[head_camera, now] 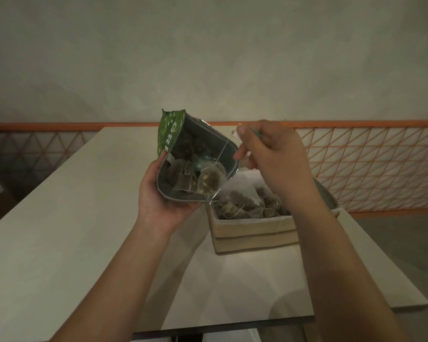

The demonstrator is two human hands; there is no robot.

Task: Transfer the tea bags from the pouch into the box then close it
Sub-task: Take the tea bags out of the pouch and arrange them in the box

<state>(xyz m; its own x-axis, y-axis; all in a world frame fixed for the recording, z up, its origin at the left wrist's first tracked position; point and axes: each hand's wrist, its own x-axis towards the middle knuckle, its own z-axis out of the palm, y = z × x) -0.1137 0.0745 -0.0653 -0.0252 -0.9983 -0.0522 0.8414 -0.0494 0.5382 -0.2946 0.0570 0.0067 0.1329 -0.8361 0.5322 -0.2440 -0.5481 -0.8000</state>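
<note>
Pale table [59, 243] fills the near scene. Orange lattice railing [368, 164] runs behind it. Plain grey wall [208, 58] beyond.

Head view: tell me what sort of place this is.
Probably a plain indoor room, perhaps an upper level: a pale table against a bare plaster wall, with an orange lattice railing behind it.

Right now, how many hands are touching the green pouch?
1: the left hand grips the pouch from below. The right hand pinches a tea bag's string above the box.
</note>
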